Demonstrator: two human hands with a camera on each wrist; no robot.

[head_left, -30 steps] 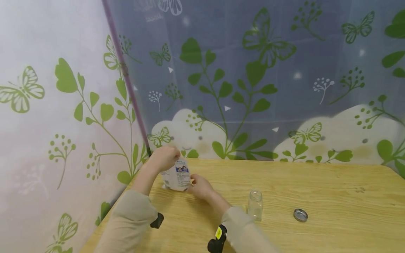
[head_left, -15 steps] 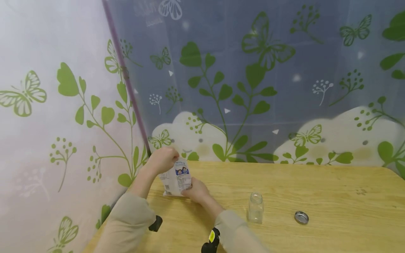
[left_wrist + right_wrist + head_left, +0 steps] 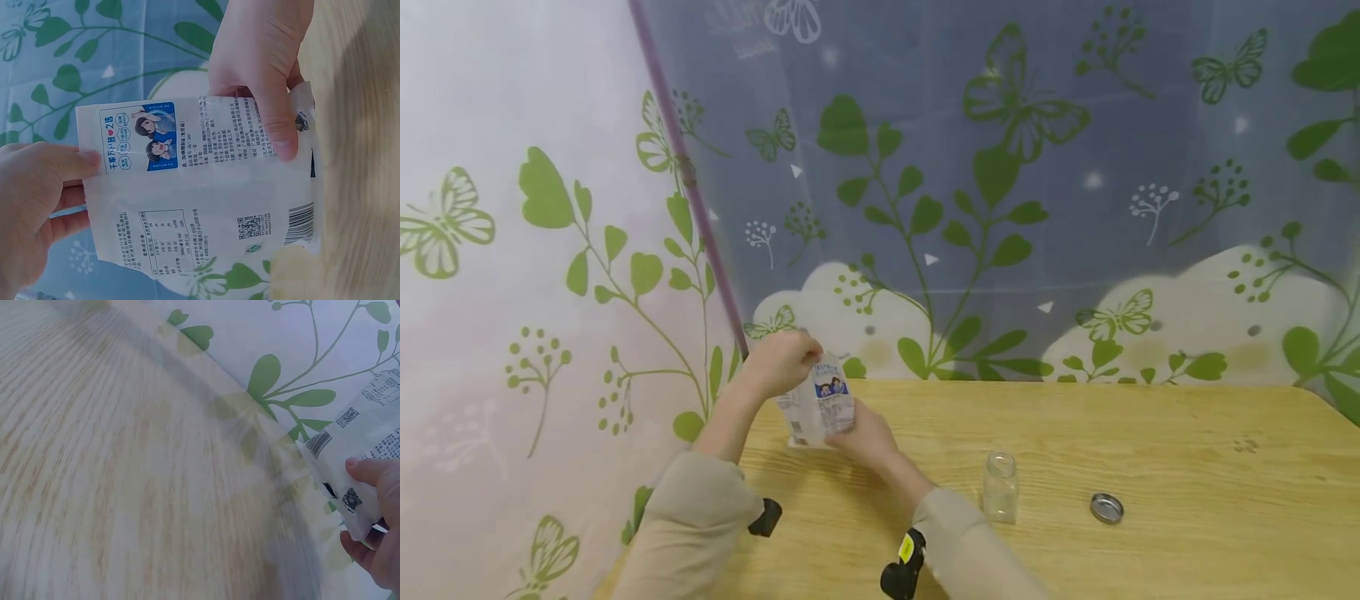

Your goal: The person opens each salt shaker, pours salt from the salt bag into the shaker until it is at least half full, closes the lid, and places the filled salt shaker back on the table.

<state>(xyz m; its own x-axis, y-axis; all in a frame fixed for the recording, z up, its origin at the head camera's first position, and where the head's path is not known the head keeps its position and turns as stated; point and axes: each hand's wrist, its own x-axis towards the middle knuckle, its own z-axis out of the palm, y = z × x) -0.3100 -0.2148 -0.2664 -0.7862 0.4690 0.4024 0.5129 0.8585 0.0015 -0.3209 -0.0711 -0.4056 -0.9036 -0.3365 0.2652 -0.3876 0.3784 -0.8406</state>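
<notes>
A white plastic bag of salt point(image 3: 808, 417), printed with a blue picture panel and small text, is held upright at the table's far left. My left hand point(image 3: 778, 365) pinches its top edge between thumb and fingers. Lower down, my right hand point(image 3: 871, 437) grips the bag's bottom right corner. In the left wrist view, the right thumb point(image 3: 275, 119) lies across the printed face of the bag point(image 3: 187, 206), with the fingers hidden behind it. The right wrist view shows the bag's lower end point(image 3: 350, 469), with a barcode, in the right hand point(image 3: 384, 494).
An uncapped glass jar point(image 3: 1001, 492) stands on the wooden table point(image 3: 1187, 442), right of the right forearm. Farther right lies a metal lid point(image 3: 1107, 507). A patterned curtain point(image 3: 925, 250) hangs behind the table, and another point(image 3: 572, 333) runs along its left side.
My right hand has shifted from the bag's side edge to grip its lower corner, thumb across the front. The bag has risen slightly over the last half second. The left hand keeps its pinch.
</notes>
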